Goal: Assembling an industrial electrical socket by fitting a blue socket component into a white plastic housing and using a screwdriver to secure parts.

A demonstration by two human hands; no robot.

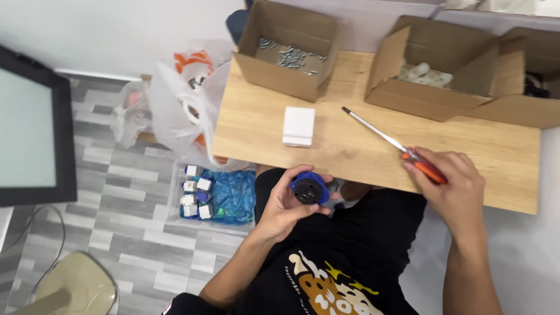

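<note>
Cupping a round blue socket (309, 188) in the left hand (286, 207), fingers curled around it, above the lap; gripping an orange-handled screwdriver (389, 140) in the closed right hand (452, 184), shaft lying on the wooden table (350, 151), tip pointing up-left, away from the socket

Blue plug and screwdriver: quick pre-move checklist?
1. Left hand grips blue plug: ok.
2. Plug's dark face turned up toward the camera: ok.
3. Right hand holds screwdriver by its orange handle: ok.
4. Screwdriver tip clear of white block: ok.
5. Screws in left cardboard box: ok.
6. Screw seated in plug: cannot tell.
</note>
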